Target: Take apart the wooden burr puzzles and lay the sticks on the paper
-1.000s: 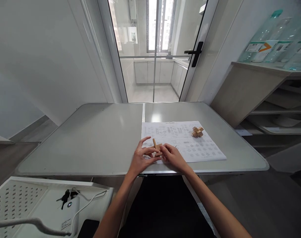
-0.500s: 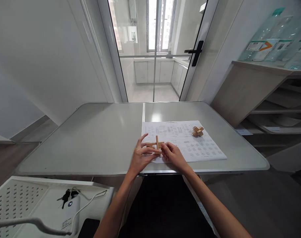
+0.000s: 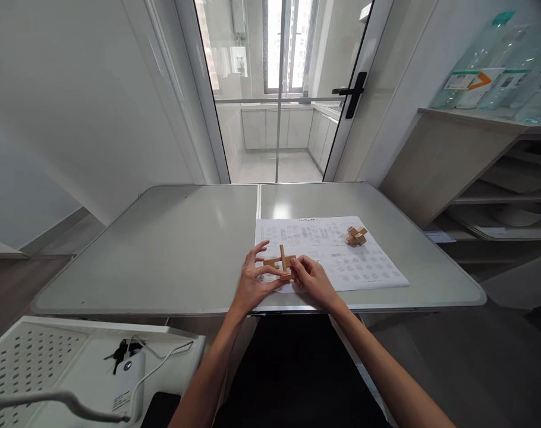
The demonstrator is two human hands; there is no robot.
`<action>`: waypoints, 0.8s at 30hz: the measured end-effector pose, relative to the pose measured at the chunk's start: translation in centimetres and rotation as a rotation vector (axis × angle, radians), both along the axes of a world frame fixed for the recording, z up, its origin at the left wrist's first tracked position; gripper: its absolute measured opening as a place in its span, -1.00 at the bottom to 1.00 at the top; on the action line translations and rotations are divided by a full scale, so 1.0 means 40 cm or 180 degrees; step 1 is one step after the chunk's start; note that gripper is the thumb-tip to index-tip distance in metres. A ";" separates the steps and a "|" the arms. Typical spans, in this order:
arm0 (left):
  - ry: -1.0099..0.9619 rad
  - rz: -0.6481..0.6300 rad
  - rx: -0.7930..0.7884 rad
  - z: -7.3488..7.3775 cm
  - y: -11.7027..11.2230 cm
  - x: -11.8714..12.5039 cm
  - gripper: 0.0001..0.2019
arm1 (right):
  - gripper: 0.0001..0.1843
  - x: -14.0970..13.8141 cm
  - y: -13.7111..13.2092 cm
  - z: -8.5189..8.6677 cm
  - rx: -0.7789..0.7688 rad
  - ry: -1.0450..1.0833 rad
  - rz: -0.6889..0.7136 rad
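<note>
Near the table's front edge, my left hand and my right hand both grip several crossed wooden puzzle pieces, one of them pointing up. My left thumb and index finger pinch the lower part, while the other left fingers are raised. The right fingertips hold the right end of the sideways piece. Under the hands lies a printed instruction sheet with rows of small drawings. On its right side rests an assembled wooden burr puzzle. How the held pieces interlock is partly hidden by the fingers.
The pale table has a seam down its middle. At lower left, a white basket holds a power bank, keys and a cable. Water bottles stand on a shelf at right. Behind the table is a glass door.
The lower wooden piece has tilted slightly in my left pinch. Both hands stay in nearly the same place.
</note>
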State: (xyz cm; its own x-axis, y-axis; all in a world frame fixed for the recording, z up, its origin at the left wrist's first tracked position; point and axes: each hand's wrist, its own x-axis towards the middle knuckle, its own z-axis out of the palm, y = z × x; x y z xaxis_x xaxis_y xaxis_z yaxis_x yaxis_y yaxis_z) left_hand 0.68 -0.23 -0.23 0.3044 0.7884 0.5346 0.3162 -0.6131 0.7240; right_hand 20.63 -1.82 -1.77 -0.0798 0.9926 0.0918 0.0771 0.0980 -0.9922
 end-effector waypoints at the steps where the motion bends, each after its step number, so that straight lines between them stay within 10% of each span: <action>1: -0.0013 0.0014 -0.0015 0.001 -0.001 0.000 -0.91 | -0.49 0.000 -0.001 0.002 0.0002 -0.0008 -0.0010; 24: 0.0138 -0.0135 0.0007 0.010 -0.005 -0.001 -0.89 | -0.50 0.003 -0.006 0.000 0.0240 -0.0108 -0.0288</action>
State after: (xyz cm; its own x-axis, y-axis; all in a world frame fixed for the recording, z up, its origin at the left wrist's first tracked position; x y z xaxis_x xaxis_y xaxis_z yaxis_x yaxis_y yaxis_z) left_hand 0.65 -0.42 0.16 0.3606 0.7731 0.5219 0.3209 -0.6281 0.7088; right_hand 20.74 -2.06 -1.76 0.0055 0.9862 0.1652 0.1223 0.1633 -0.9790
